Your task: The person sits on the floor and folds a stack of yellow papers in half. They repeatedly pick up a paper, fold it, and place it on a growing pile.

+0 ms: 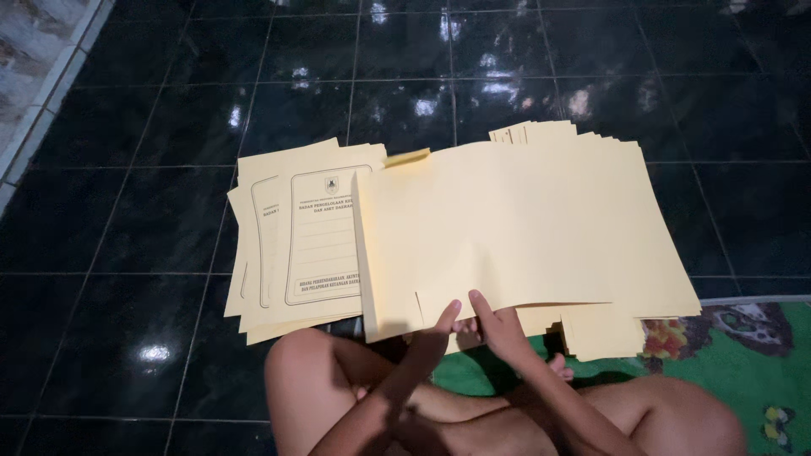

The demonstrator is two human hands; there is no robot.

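Note:
A large pale yellow cardboard folder sheet (pixel 515 228) lies unfolded on top of a pile of similar sheets (pixel 601 331) in front of my crossed legs. My left hand (pixel 432 336) and my right hand (pixel 500 325) sit close together at its near edge. Both pinch that edge, with fingertips resting on top of the sheet. Its left flap is creased and slightly raised. To the left lies a fanned stack of folded yellow folders (pixel 314 241) with a printed frame on their covers.
The floor is glossy black tile (pixel 152 253) with light reflections. A green patterned mat (pixel 748 359) lies under my right knee. A pale tiled ledge (pixel 34 76) runs along the far left.

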